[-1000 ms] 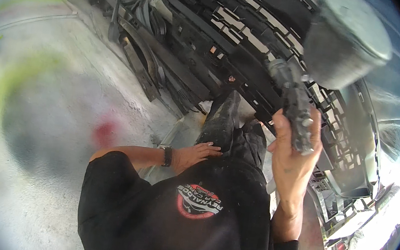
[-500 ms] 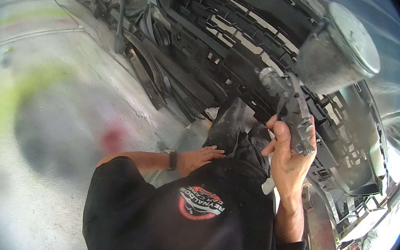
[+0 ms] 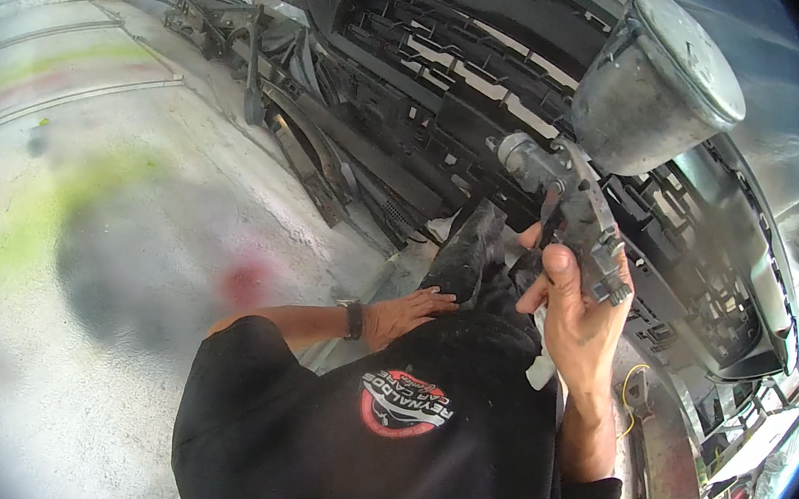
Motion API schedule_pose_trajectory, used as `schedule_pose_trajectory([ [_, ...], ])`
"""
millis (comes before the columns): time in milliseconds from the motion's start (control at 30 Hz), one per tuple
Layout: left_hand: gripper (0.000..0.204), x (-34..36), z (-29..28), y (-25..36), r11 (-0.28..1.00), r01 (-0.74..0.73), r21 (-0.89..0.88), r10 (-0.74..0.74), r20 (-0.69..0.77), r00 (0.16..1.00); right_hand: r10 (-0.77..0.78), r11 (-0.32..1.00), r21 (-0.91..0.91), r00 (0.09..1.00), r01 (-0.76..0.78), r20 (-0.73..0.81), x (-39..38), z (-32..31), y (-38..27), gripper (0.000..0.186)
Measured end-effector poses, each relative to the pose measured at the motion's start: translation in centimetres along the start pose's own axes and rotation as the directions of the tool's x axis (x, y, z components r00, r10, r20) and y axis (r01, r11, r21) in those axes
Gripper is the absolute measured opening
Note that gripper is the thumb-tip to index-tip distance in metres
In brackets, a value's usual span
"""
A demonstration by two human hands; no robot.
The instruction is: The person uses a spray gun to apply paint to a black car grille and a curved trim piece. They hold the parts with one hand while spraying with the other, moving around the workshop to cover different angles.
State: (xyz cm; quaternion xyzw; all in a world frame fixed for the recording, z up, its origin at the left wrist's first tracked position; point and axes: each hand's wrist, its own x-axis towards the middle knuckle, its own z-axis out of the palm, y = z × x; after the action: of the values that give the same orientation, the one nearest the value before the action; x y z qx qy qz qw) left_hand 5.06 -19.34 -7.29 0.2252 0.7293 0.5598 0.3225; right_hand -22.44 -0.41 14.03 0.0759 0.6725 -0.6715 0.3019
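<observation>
The grey metal spray gun [image 3: 576,212] with its round cup [image 3: 655,86] is up in front of the black plastic car grille [image 3: 464,66], gripped by my right hand [image 3: 577,318]. My left hand [image 3: 406,313] rests flat and unclenched on my dark-trousered thigh [image 3: 467,258].
</observation>
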Motion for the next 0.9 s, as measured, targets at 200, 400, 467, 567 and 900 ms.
schedule_pose_trajectory([
  [200,0.110,0.0,0.2,-0.8,0.993,-0.107,0.039,0.107,-0.011,0.994,-0.031,0.991,-0.135,0.975,0.001,-0.218,-0.7,-1.8,0.0,0.035],
  [400,0.109,0.1,0.2,-1.1,0.983,-0.144,0.115,0.140,0.039,0.989,-0.034,0.993,-0.117,0.990,0.018,-0.138,-1.0,-2.4,-0.5,0.037],
  [467,0.109,-0.2,0.8,-2.1,0.992,-0.086,0.096,0.081,0.055,0.995,-0.037,0.997,-0.072,0.996,0.031,-0.075,-1.3,-2.2,-0.7,0.042],
  [567,0.107,-0.3,1.5,-2.3,0.993,-0.075,0.085,0.075,0.004,0.997,0.024,0.997,0.081,0.998,-0.019,-0.062,-1.4,-2.0,-0.9,0.039],
  [900,0.090,0.1,0.2,-1.2,0.988,-0.135,0.080,0.136,-0.008,0.991,-0.102,0.978,-0.210,0.882,0.004,-0.460,-5.0,-5.4,0.5,0.032],
])
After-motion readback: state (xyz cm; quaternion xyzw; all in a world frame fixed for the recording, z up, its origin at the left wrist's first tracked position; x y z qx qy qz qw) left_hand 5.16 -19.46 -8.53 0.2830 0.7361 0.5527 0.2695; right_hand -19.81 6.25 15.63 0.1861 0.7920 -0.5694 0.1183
